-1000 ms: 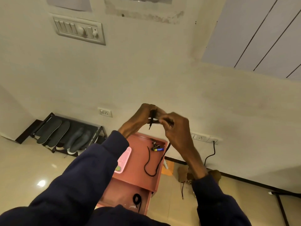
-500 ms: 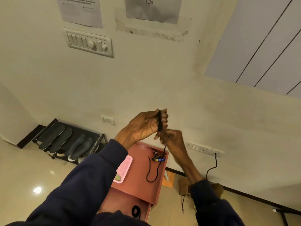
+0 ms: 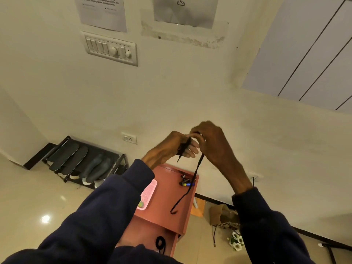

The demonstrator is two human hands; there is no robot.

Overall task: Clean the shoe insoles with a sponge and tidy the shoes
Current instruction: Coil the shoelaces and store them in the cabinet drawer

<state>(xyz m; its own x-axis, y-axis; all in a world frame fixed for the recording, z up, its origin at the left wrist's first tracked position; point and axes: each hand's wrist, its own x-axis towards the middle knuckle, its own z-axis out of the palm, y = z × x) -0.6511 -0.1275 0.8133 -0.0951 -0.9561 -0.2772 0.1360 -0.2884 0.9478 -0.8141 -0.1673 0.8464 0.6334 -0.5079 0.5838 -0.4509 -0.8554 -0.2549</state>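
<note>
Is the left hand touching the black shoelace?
Touching. The head view shows the black shoelace wound across the left hand, one end dangling below.

A room in a home, it seems: tiled floor [image 3: 24,187], plain wall [image 3: 171,96] with switch panel [image 3: 111,48] and socket [image 3: 129,138], shoe rack [image 3: 55,149], small cabinet [image 3: 163,202].
</note>
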